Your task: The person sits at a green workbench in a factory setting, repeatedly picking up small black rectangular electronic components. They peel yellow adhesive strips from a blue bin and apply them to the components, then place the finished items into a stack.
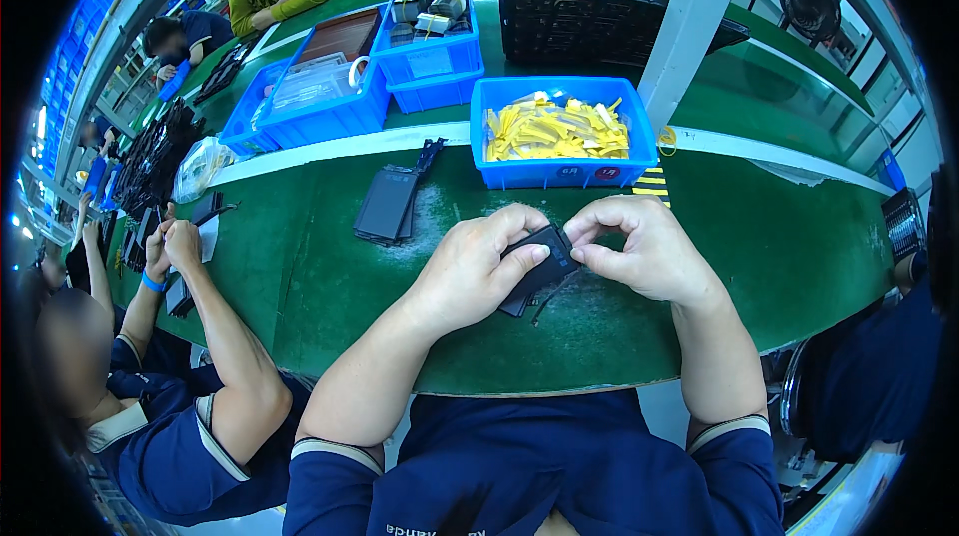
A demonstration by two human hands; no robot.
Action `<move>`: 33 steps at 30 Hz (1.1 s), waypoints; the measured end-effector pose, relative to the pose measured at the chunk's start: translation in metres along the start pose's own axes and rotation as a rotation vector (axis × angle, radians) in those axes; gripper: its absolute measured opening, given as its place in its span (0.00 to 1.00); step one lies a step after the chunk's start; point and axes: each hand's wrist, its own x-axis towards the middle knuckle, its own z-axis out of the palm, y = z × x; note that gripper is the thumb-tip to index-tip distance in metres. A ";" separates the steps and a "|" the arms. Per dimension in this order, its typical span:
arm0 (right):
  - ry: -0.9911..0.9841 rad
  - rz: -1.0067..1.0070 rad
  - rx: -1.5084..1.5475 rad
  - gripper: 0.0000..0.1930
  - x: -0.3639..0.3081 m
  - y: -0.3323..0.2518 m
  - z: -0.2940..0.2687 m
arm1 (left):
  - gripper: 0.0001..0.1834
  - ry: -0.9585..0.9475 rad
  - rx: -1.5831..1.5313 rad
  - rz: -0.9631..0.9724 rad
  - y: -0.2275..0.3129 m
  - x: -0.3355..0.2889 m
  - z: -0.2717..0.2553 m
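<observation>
My left hand (470, 266) grips a black flat rectangular pack (545, 262), thumb on its upper face and fingers behind. The pack is tilted above the green table. At the pack's right end, the thumb and forefinger of my right hand (644, 251) are pinched together; whatever lies between them is too small to make out. Under the held pack, part of another dark pack (516, 306) and a thin dark strip (544, 310) show on the table. A stack of similar black packs (385, 204) lies to the left of my hands, with dark strips sticking out at its far end.
A blue bin (559, 174) of yellow strips stands just beyond my hands, beside a white post (689, 26). More blue bins (335, 121) stand at the back left. A co-worker (200, 416) handles something dark on my left. Dark parts (160, 156) are heaped farther off.
</observation>
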 end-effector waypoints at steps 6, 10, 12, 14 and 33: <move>0.059 -0.157 -0.263 0.06 -0.001 0.000 0.005 | 0.10 -0.028 -0.038 -0.051 0.003 0.000 0.003; 0.123 -0.235 -0.384 0.06 -0.003 0.000 0.008 | 0.10 -0.007 -0.028 -0.039 0.004 0.000 0.004; 0.132 -0.222 -0.320 0.06 -0.002 0.001 0.007 | 0.10 0.002 -0.066 -0.078 0.003 0.000 0.003; 0.121 -0.169 -0.186 0.06 -0.002 0.003 0.004 | 0.10 -0.001 -0.107 -0.075 0.003 0.000 0.003; 0.372 -0.228 -0.107 0.04 0.000 -0.007 0.027 | 0.19 0.127 -0.160 -0.163 0.010 -0.001 0.005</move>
